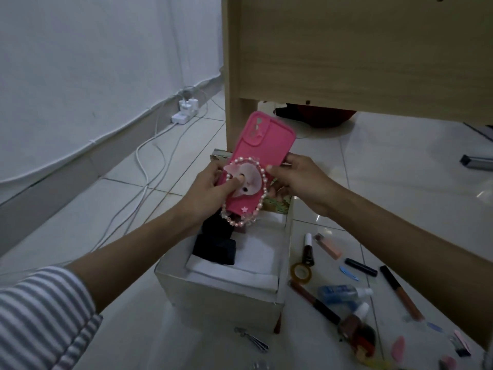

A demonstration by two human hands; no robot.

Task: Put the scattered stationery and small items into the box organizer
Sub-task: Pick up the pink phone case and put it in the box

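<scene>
Both hands hold a pink phone case (262, 158) above the white box organizer (226, 287) on the floor; left hand (210, 192) fingers curl around its edge, thumb pressing the beaded charm (246, 182); right hand (301, 181) pinches its opposite edge.

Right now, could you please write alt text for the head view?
The left grip and right grip hold a pink phone case with a bead loop above an open white box on a tiled floor. A tape roll, a blue bottle and other small items lie right of the box.
</scene>
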